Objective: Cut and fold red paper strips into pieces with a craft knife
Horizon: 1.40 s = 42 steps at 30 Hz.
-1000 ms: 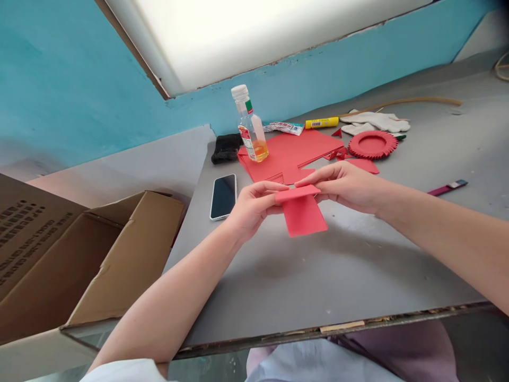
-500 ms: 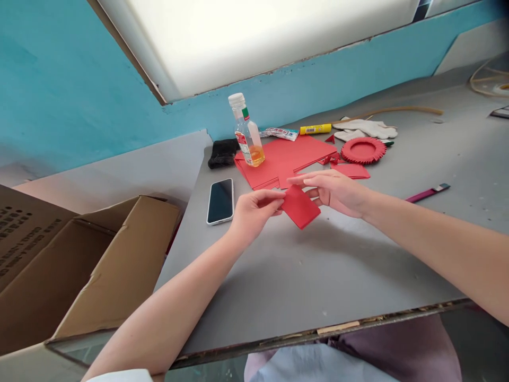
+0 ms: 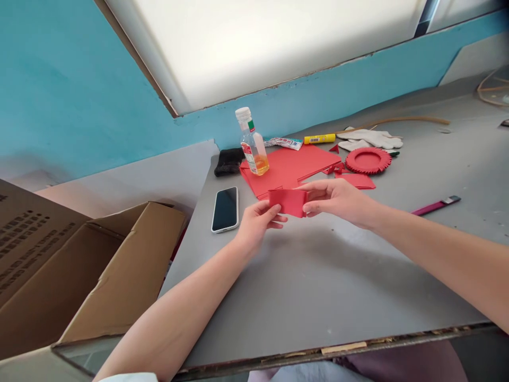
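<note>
Both hands hold a small rectangle of red paper [image 3: 292, 202] above the grey table. My left hand [image 3: 256, 222] pinches its left end, thumb on the near face. At the right end, my right hand [image 3: 336, 199] grips it between thumb and fingers. Whether it is one sheet or several layers I cannot tell. Behind it lie larger red paper sheets [image 3: 294, 162], with a glass bottle [image 3: 254, 146] of amber liquid standing on them. A round red folded-paper ring [image 3: 368, 160] and a smaller red paper piece [image 3: 360, 181] lie beyond my right hand.
A phone [image 3: 225, 209] lies left of my left hand, near a black cloth-like item [image 3: 229, 162]. A yellow glue stick [image 3: 319, 138], a tube [image 3: 284, 142] and white gloves [image 3: 371, 139] lie at the back. A purple cutter [image 3: 435, 206] rests at right. An open cardboard box [image 3: 127, 270] stands left.
My right hand has closed on the right end of the red paper. The paper has turned from a diamond-like slant to nearly level.
</note>
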Available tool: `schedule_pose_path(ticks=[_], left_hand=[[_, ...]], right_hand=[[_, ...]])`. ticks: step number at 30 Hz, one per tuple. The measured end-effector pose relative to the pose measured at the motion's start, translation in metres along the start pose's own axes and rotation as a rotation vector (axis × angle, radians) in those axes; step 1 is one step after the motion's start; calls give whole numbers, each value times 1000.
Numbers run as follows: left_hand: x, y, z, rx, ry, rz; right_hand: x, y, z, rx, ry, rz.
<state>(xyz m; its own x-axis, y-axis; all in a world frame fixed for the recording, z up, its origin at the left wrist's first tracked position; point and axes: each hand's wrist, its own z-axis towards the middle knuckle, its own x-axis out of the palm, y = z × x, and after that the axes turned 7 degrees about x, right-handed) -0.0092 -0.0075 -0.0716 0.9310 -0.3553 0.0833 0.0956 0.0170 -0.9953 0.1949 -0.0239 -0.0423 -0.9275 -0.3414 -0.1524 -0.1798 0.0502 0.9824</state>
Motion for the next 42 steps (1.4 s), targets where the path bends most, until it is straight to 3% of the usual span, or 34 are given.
schedule_pose_path(ticks=[4,8,11,14,18,22,25,28,32,36,39,42], left_hand=[[-2,1,0,-86,114,-135],[2,2,-2,-165,257,-254],[4,-5,-3,-210,334,-351],[5,-13,-3,-245,322,-385],[6,-17,-5,-320,358,-281],[7,-18,-9,-341,496,-263],[8,-22,-9,-343,577,-266],[8,-27,-10,-300,609,-258],[8,-33,-13,-265,583,-251],[2,-38,-11,-246,600,50],[-9,-42,-6,-172,628,371],[-24,-46,0,-107,597,515]], right_hand=[[0,4,-1,5,95,67],[9,8,-8,-44,85,7],[15,9,-13,-131,-55,-294],[16,8,-15,-319,-244,-747],[14,11,-19,-513,-250,-1001],[5,20,-23,-506,-309,-963],[-2,25,-27,-499,-264,-881],[-3,30,-32,-534,-251,-842],[-1,36,-38,-522,-375,-814],[-11,37,-38,-413,-449,-727],[-22,35,-33,-316,-392,-671],[-31,33,-28,-240,-302,-530]])
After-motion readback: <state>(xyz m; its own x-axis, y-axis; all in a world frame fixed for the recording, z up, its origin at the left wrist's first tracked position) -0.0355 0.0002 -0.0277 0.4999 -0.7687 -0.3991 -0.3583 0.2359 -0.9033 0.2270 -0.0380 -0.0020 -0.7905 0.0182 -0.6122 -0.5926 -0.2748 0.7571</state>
